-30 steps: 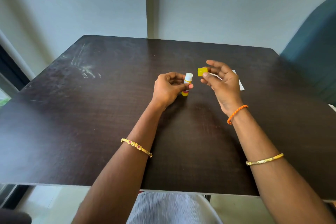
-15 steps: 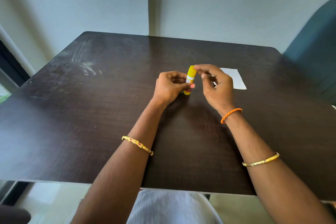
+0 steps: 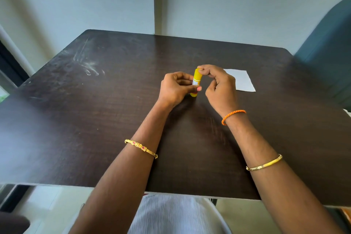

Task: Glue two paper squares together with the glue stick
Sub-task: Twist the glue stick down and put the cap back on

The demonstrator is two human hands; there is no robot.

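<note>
The glue stick [image 3: 196,81] is standing roughly upright between the two hands, just above the dark table [image 3: 114,119] at its centre; its yellow cap [image 3: 197,75] is sitting on top and its yellow base is showing below the left thumb. The left hand [image 3: 175,89] is gripping the white body of the stick, fingers curling round the far side and thumb pressing the near side. The right hand [image 3: 218,85] is pinching the cap from above with thumb and forefinger, the remaining fingers curling loosely toward the palm. A white paper square [image 3: 241,81] is lying flat on the table just beyond and to the right of the right hand, partly hidden by it; whether one sheet or two is lying there cannot be told. An orange cord [image 3: 233,116] is circling the right wrist.
</note>
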